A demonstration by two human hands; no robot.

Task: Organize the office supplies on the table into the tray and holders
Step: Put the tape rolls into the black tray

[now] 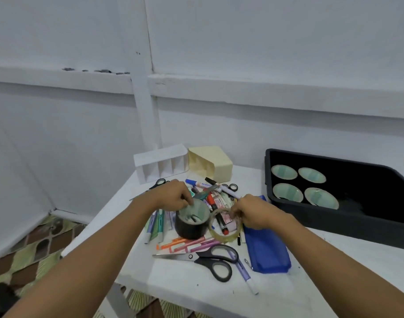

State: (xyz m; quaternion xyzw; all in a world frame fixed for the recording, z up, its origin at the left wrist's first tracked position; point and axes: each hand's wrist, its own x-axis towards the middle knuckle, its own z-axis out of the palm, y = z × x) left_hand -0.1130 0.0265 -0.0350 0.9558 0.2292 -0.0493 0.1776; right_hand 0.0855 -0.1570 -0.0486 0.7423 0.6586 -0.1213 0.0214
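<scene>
A: What are the hands doing?

B: Both are closed on tape. The left hand [173, 196] curls over the far rim of the black tape roll [189, 230], fingertips dipping into its core. The right hand [253, 212] pinches the upper edge of the clear tape roll [222, 236]. The hands are apart, one roll each.

A: How do the rolls lie?

B: The black one stands flat on the pile of markers [189, 245], core pointing up. The clear one tilts on edge just beside it. I can't tell whether they touch.

A: Where do they go?

B: Into the black tray [334, 228], I'd judge. It sits to the right of the right hand and a little beyond it, so that hand is nearer. The left one would have to cross the pile.

A: What's in it?

B: Four rolls [287, 191] standing core-up in a square at its near-left end. The rest is too dark to read.

A: And the holders?

B: Beyond both hands: a white holder [160, 165] with open compartments and a cream holder [213, 164] beside it. I see no pens in either.

A: What's left?

B: Plenty. Scissors [210, 258] and a blue pouch [265, 251] lie on the counter [173, 278] nearer the person than the hands.
</scene>
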